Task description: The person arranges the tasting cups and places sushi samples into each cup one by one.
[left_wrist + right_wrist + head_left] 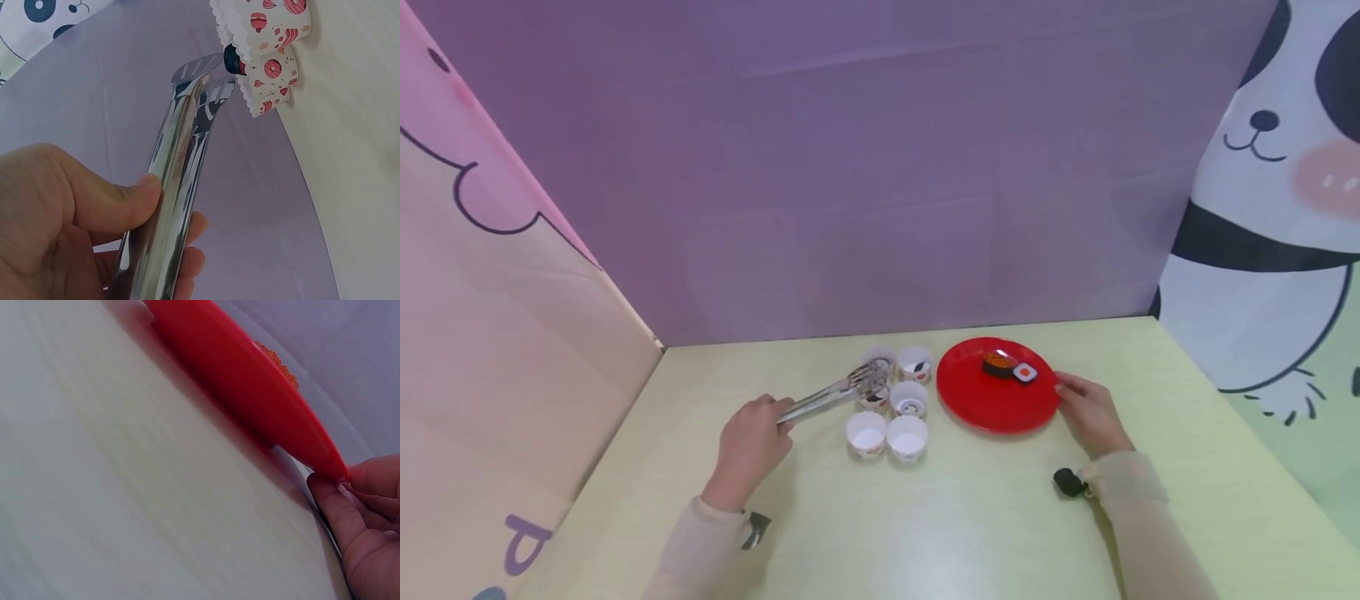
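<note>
In the head view my left hand [751,450] grips metal tongs [823,401], their slotted heads over the left column of small paper cups [867,435]. The left wrist view puts the tongs' ends right beside a dark piece [234,60] at a cup's scalloped rim. On the right, a red plate [1000,410] carries a roe-topped sushi piece [998,364] and a small sushi roll [1025,373] with an orange centre. My right hand [1092,417] pinches the plate's right rim between thumb and fingers, as the right wrist view confirms.
The cups stand in two columns left of the plate, and the back right cup [915,364] has a dark-and-white piece inside. A purple backdrop [880,208] rises behind the pale table [970,525]. Dark devices hang at both wrists.
</note>
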Available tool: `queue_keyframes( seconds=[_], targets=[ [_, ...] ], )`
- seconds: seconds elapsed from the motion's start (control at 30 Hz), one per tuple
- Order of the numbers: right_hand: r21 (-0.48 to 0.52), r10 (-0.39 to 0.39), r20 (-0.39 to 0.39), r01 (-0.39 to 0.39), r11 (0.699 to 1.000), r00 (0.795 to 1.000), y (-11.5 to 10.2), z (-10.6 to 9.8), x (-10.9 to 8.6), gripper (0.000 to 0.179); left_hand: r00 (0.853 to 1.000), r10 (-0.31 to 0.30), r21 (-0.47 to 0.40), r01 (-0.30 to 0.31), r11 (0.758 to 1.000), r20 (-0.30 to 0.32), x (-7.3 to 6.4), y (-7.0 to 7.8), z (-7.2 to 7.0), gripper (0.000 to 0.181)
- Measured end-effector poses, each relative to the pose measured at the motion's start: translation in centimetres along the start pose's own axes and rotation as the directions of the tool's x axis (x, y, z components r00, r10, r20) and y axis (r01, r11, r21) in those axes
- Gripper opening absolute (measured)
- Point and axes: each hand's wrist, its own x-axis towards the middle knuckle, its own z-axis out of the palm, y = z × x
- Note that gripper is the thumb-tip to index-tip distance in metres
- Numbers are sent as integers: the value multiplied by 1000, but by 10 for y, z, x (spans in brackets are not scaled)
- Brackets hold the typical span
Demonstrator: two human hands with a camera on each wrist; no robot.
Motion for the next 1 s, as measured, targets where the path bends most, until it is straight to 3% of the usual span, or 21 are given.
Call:
queue_keyframes(
  seconds=[0.13, 0.47, 1.0],
  targets=[
    [8, 5, 1, -5, 1000, 1000, 1, 0, 0, 52, 1000, -9, 1, 9, 1000, 13, 0, 1, -1, 30],
    [-15, -11, -12, 11, 1000, 1000, 0, 1, 1, 51, 1000, 13, -2, -13, 1000, -24, 5, 7, 1, 32],
    [-65, 19, -15, -20, 998, 1000, 1, -1, 3, 51, 998, 54, -45, -53, 998, 21, 26, 42, 15, 35]
  ],
)
